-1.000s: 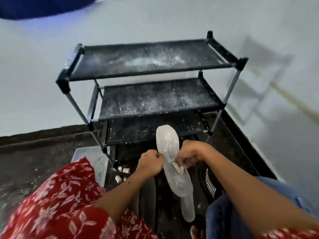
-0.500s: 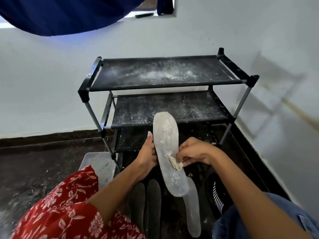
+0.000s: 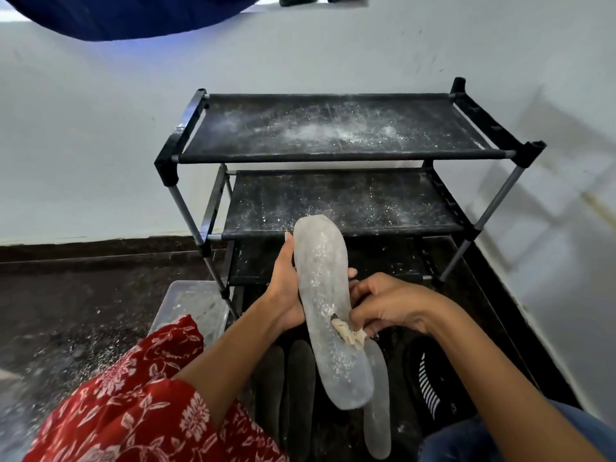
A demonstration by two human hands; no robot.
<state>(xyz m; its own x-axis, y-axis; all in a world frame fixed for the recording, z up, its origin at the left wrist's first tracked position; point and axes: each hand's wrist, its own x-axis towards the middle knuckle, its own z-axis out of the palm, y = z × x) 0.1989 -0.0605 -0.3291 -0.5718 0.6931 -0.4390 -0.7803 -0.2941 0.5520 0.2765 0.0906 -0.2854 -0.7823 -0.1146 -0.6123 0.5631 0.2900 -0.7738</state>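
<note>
A pale grey shoe insole [image 3: 325, 295], dusted with white powder, is held upright and tilted in front of me. My left hand [image 3: 286, 288] holds it from the left edge and behind, with a fingertip showing at its right edge. My right hand [image 3: 383, 306] pinches a small crumpled beige cloth [image 3: 348, 331] against the insole's middle. A second pale insole [image 3: 378, 408] lies on the floor below the held one.
A black three-tier shoe rack [image 3: 333, 155], speckled with white powder, stands against the white wall. Two dark insoles [image 3: 290, 388] and a black striped shoe [image 3: 430, 385] lie on the dark floor. A clear plastic box [image 3: 190, 305] sits left of the rack.
The held insole has been raised and my left hand shifted from a fist on its edge to a flatter hold behind it. My right hand with the cloth moved down the insole.
</note>
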